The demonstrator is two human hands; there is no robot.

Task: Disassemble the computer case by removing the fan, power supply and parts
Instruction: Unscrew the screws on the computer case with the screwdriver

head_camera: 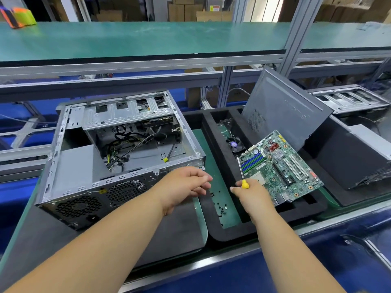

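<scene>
The open grey computer case [118, 144] lies on its side at the left, with loose cables inside. Its power supply [76, 166] sits in the near left corner, beside the round rear fan grille [127, 190]. My left hand [184, 185] hovers off the case's near right corner, fingers bent toward the thumb; whether it pinches anything is too small to tell. My right hand [251, 195] grips a yellow-handled screwdriver [244, 184]. Just beyond it the green motherboard [281, 166] lies tilted in the black foam tray [213, 229].
Several small black screws [221, 206] lie in the tray's left compartment. A cooler fan [234, 144] rests in the tray behind the board. The grey side panel [281, 115] leans upright at the back right. Another open case [349, 100] stands farther right.
</scene>
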